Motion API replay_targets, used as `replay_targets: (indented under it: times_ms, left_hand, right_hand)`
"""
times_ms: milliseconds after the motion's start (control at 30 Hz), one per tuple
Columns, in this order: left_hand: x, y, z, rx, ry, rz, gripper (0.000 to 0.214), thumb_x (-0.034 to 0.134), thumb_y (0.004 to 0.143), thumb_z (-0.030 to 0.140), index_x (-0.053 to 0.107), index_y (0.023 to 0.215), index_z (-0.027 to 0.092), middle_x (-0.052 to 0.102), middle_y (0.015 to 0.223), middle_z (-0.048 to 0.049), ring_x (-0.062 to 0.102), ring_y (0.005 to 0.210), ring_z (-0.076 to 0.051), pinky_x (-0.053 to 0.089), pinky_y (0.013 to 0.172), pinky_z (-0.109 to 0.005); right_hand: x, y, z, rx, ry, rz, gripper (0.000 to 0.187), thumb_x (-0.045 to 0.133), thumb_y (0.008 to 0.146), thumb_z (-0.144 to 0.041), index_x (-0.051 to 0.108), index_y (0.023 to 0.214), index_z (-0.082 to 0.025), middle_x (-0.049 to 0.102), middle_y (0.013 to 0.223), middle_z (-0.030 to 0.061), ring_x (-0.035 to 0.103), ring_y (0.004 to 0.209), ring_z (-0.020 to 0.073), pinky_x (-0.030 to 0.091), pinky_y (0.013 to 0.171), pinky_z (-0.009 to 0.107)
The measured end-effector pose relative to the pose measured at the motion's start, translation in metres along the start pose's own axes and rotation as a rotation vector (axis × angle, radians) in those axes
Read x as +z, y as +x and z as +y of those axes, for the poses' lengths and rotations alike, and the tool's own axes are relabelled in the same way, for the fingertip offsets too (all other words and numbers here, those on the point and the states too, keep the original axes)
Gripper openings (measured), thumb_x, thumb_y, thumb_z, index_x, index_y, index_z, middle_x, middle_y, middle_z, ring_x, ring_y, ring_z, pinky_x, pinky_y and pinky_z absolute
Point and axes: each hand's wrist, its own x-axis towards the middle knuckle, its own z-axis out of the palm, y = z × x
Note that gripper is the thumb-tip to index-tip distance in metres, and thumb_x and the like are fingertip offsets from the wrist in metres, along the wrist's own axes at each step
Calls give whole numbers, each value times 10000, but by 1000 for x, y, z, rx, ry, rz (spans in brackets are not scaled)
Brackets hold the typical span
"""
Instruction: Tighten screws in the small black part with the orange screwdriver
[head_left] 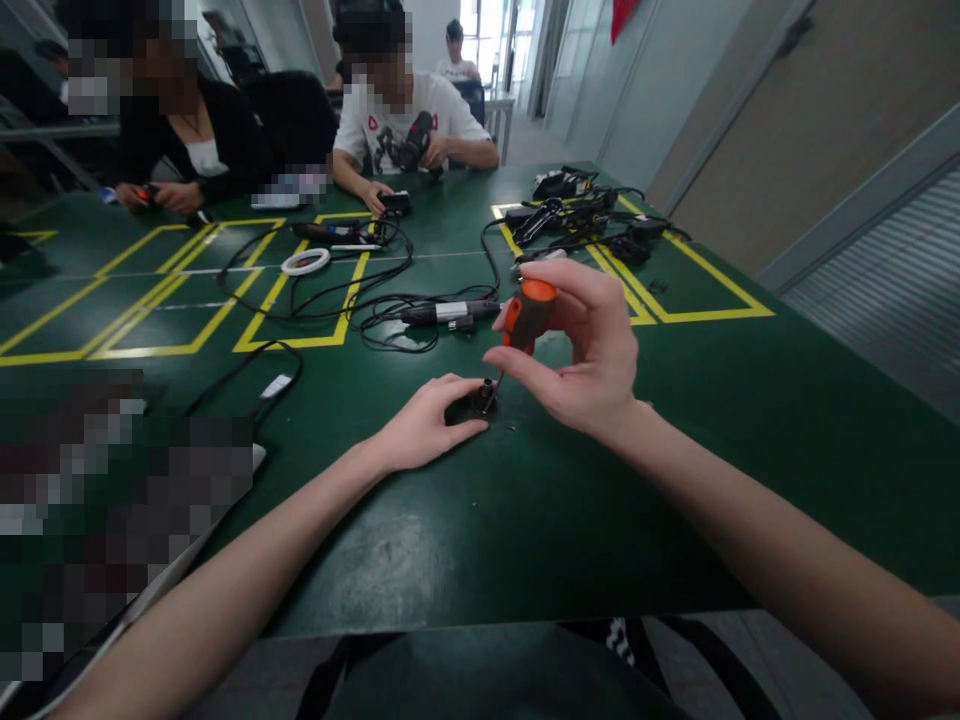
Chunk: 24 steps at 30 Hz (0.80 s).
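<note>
Right-hand grip: mid-frame, just right of center, closed on the screwdriver, fingers and thumb around the handle.
Screwdriver: orange and dark handle on top, thin shaft slanting down-left. Tip is at the small black part; can't tell if it's seated in anything.
Small black part: center of frame, on the worktop, short tube sticking up from it.
Left-hand grip: left of the part, narrow, holding it between thumb and fingers.
Loose bits: tiny speck just right of the part; another below it, toward the lower center.
Black-and-white handheld tool: above the hands, among coiled cables.
White ring: upper left of center, flat, cable looping around it.
Dark tool: just above the ring, lying lengthwise.
Black gear pile: upper right, tangled with cables, over yellow tape lines.
Person in white shirt: top center, one hand on a black drill-like tool, other on a black box.
Person in black jacket: upper left, holding a small item with orange on it.
Lower left: pixelated, can't read it.
</note>
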Motion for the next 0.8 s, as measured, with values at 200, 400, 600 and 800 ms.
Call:
replay_targets:
  times_ms: [200, 400, 600, 800]
  left_hand:
    - [-3, -1, 6, -5, 141, 58, 274, 832, 914, 321, 738, 1138, 195, 765, 1102, -68, 696, 1012, -239, 579, 915, -391]
    - [-1, -4, 7, 112, 396, 60, 319, 790, 956, 395, 703, 1147, 154, 756, 992, -86, 682, 935, -254, 562, 818, -379]
    - [-1, -3, 8, 161, 420, 76, 300, 751, 981, 407, 693, 1099, 137, 753, 977, -94, 682, 893, -250, 565, 792, -370]
    - [-7, -7, 11, 175, 408, 39, 248, 651, 1027, 368, 694, 1132, 147, 765, 1020, -100, 700, 935, -244, 589, 857, -381]
  right_hand:
    - [-5, 18, -7, 55, 1, -34, 466, 748, 928, -201, 596, 1364, -259, 699, 1264, 70, 726, 916, 181, 613, 606, 264]
    - [-16, 39, -9, 2, 73, -280, 423, 694, 950, -131, 612, 1348, -250, 747, 1231, 67, 743, 908, 164, 643, 742, 279]
    - [-23, 62, -13, -80, -61, -314, 221, 782, 962, -327, 719, 1139, -210, 732, 1110, 71, 724, 976, 226, 645, 809, 364]
    - [-36, 75, -28, -118, -107, -425, 199, 707, 960, -194, 748, 1151, -228, 773, 996, 29, 736, 926, 196, 619, 861, 342]
